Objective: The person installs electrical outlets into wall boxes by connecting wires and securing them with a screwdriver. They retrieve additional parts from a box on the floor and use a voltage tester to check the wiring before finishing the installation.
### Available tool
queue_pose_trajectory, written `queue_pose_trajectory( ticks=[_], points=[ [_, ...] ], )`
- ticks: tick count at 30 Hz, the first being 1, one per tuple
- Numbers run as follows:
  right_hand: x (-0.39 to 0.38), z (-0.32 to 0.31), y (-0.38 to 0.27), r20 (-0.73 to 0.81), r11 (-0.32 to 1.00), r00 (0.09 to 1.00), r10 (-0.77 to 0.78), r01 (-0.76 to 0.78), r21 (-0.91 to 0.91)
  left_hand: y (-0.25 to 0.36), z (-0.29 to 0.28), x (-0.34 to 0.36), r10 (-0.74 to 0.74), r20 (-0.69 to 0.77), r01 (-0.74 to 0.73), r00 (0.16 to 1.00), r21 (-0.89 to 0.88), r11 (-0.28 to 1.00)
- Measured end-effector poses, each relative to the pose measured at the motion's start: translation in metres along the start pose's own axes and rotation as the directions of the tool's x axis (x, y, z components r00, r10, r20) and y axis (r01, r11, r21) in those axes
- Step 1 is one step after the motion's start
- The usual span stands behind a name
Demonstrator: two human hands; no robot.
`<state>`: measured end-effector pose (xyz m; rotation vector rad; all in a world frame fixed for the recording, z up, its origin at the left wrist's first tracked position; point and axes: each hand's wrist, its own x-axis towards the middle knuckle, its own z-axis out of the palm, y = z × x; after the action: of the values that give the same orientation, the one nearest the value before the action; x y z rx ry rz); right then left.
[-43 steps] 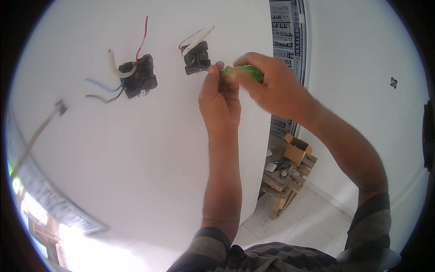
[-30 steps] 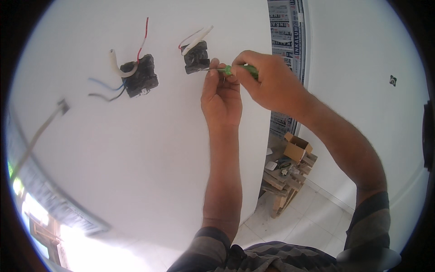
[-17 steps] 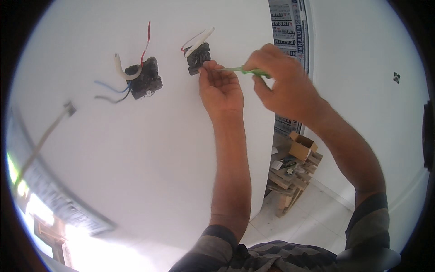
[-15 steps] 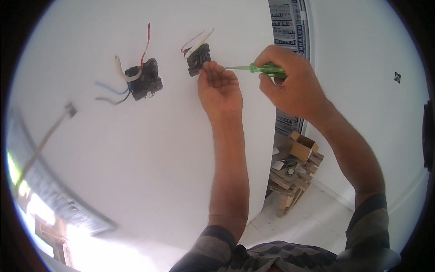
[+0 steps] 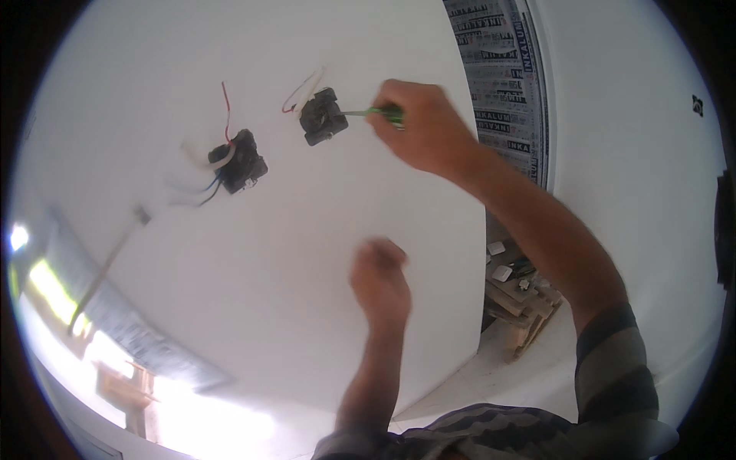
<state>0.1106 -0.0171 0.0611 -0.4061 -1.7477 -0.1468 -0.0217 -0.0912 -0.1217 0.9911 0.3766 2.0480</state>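
My right hand (image 5: pixel 425 126) is closed around the green handle of a screwdriver (image 5: pixel 392 116). Its thin metal shaft points left, and the tip reaches the right part of a black wall box (image 5: pixel 323 116) set in the white wall; whether it touches a screw is too small to tell. A white cable (image 5: pixel 308 93) and a thin red wire come out at that box's upper left. Lower down, my left hand (image 5: pixel 381 280) is in front of the wall, its fingers curled in and blurred. Anything inside them is hidden.
Left of the first box is a second black wall box (image 5: pixel 239 161) with red, white, blue and dark wires sticking out. A grey cable (image 5: pixel 103 272) hangs at far left. Beyond the wall's right edge stands a wooden pallet (image 5: pixel 529 310) with small parts on it.
My left hand has dropped down from the right-hand wall box. My right hand has moved left with the screwdriver, bringing its tip over the box. The whole view has shifted.
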Motion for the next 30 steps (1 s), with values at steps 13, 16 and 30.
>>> queue_pose_trajectory(
  ticks=[13, 16, 30],
  points=[
    [-0.003, 0.052, 0.022, 0.003, 0.983, 0.995, -0.098, 0.097, 0.159, -0.057, -0.096, -0.161, -0.573, -0.245, 0.549, 0.782, 0.707, 0.446],
    [-0.007, 0.065, 0.020, -0.026, 0.975, 0.995, -0.098, 0.101, 0.199, -0.062, -0.094, -0.163, -0.563, -0.261, 0.553, 0.784, 0.706, 0.443],
    [0.070, -0.025, 0.010, 0.588, 0.999, 0.808, -0.031, 0.037, 0.003, -0.073, -0.116, -0.215, -0.535, -0.427, 0.634, 0.729, 0.717, 0.290]
  ],
)
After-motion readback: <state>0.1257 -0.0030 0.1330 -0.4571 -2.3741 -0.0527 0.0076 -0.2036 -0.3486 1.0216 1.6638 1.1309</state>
